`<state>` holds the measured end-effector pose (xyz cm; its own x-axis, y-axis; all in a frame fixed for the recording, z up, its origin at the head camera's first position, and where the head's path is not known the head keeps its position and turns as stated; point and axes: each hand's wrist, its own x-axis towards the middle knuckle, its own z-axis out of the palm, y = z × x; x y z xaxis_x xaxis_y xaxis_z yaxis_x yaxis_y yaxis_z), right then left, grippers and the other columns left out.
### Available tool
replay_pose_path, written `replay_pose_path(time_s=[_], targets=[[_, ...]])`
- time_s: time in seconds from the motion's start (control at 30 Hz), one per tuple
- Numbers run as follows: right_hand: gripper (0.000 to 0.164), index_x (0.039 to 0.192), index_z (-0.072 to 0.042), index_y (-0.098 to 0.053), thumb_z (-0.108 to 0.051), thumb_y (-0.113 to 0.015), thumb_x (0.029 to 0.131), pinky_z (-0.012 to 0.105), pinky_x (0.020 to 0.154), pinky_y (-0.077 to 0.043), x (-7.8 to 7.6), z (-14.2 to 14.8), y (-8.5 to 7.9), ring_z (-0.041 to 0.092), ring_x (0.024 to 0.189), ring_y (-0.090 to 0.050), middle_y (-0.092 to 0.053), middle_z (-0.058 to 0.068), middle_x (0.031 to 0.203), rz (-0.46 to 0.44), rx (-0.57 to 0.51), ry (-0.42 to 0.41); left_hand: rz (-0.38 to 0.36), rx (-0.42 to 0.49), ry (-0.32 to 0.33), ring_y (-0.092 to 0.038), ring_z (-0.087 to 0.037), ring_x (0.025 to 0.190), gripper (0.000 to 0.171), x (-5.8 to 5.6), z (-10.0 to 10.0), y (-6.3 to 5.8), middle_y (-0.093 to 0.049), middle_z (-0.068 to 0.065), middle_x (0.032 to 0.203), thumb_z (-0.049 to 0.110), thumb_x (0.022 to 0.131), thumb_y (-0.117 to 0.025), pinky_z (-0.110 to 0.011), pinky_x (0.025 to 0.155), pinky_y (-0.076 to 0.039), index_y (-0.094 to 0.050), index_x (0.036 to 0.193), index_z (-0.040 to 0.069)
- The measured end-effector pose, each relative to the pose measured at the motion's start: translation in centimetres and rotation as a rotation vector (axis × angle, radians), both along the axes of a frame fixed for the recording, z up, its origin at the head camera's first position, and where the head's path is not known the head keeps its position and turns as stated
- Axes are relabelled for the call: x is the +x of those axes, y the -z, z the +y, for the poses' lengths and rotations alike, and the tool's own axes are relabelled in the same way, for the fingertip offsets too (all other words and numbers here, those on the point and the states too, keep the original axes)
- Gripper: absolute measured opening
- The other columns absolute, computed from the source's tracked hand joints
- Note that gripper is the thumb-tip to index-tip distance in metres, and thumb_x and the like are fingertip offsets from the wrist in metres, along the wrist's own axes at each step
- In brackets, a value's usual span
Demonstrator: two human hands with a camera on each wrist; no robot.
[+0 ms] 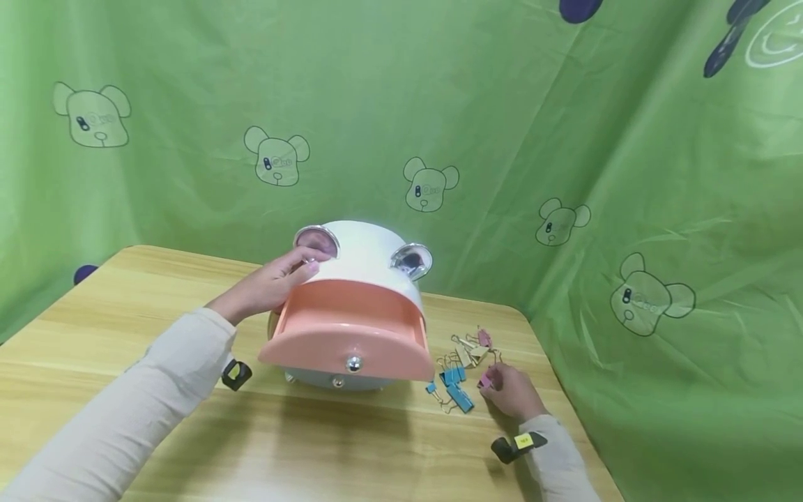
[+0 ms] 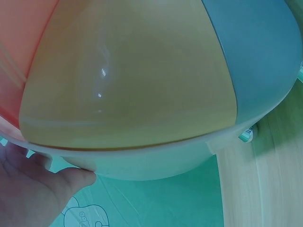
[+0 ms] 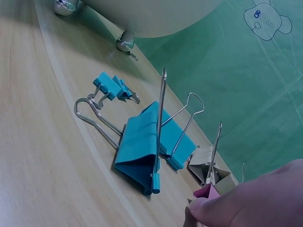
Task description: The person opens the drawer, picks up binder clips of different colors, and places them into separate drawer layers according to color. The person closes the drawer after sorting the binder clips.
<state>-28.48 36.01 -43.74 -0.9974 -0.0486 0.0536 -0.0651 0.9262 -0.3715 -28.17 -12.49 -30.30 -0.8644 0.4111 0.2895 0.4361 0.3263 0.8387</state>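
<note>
A white bear-eared drawer box (image 1: 366,244) stands on the table, its pink top drawer (image 1: 348,345) pulled out. My left hand (image 1: 279,281) holds the box by its left mirrored ear (image 1: 318,239); in the left wrist view the thumb (image 2: 78,178) lies against the white shell, below the yellow drawer (image 2: 132,75). Right of the box, my right hand (image 1: 516,394) pinches a pink binder clip (image 1: 485,381) low over the table. Beside it lie blue binder clips (image 3: 139,146), large and small, with cream binder clips (image 1: 472,354) and another pink binder clip (image 1: 484,337) further back.
The wooden table (image 1: 301,453) runs under everything. Green cloth (image 1: 351,104) with bear prints hangs behind and along the right side. A blue-grey lower drawer (image 1: 332,378) with a silver knob is beneath the pulled-out pink one. Wrist cameras (image 1: 236,374) sit on both sleeves.
</note>
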Motion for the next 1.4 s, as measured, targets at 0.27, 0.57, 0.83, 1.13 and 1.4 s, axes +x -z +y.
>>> replay_pose_path(time_s=[0.27,0.57,0.83,1.13,1.4], targets=[[0.035,0.11,0.004,-0.061,-0.012,-0.075,0.082,0.048,0.08,-0.053,0.0,0.1,-0.1,0.029,0.088,-0.063,-0.065,0.012,0.093,0.008,0.005,-0.024,0.01,0.013,0.003,-0.048,-0.041,0.122,0.039,0.0,0.0,0.0,-0.038,-0.017,0.147,0.034,0.105,-0.04,-0.058,0.092,-0.047,-0.047,0.138,0.015],[0.049,0.124,0.012,-0.055,-0.01,-0.073,0.083,0.051,0.088,-0.05,0.2,0.1,0.1,0.037,0.098,-0.062,-0.066,0.02,0.103,-0.023,-0.005,-0.02,0.007,0.016,0.016,-0.048,-0.041,0.121,0.038,0.0,0.0,0.1,-0.038,-0.017,0.147,0.034,0.104,-0.041,-0.057,0.09,-0.048,-0.047,0.138,0.016],[0.046,0.119,0.008,-0.059,-0.014,-0.075,0.082,0.05,0.082,-0.052,0.0,-0.5,-0.3,0.03,0.088,-0.063,-0.065,0.012,0.092,0.002,-0.012,-0.029,0.008,0.008,0.017,-0.049,-0.042,0.12,0.038,-0.1,0.0,0.1,-0.04,-0.018,0.145,0.034,0.105,-0.04,-0.058,0.09,-0.048,-0.047,0.137,0.015],[0.045,0.12,0.0,-0.061,-0.02,-0.076,0.083,0.047,0.079,-0.054,-0.2,-1.4,-1.4,0.024,0.084,-0.062,-0.065,0.007,0.091,0.013,-0.08,-0.022,0.017,0.006,0.014,-0.047,-0.04,0.124,0.038,-0.3,-0.2,-0.3,-0.039,-0.015,0.147,0.034,0.104,-0.041,-0.061,0.097,-0.041,-0.047,0.137,0.014],[0.046,0.12,0.002,-0.062,-0.024,-0.076,0.083,0.042,0.073,-0.051,0.3,-2.1,-2.2,0.022,0.077,-0.057,-0.06,0.005,0.083,0.061,-0.068,-0.041,-0.003,0.015,0.015,-0.048,-0.038,0.122,0.038,-0.1,0.0,-0.1,-0.041,-0.016,0.144,0.034,0.104,-0.041,-0.059,0.098,-0.041,-0.047,0.137,0.016]])
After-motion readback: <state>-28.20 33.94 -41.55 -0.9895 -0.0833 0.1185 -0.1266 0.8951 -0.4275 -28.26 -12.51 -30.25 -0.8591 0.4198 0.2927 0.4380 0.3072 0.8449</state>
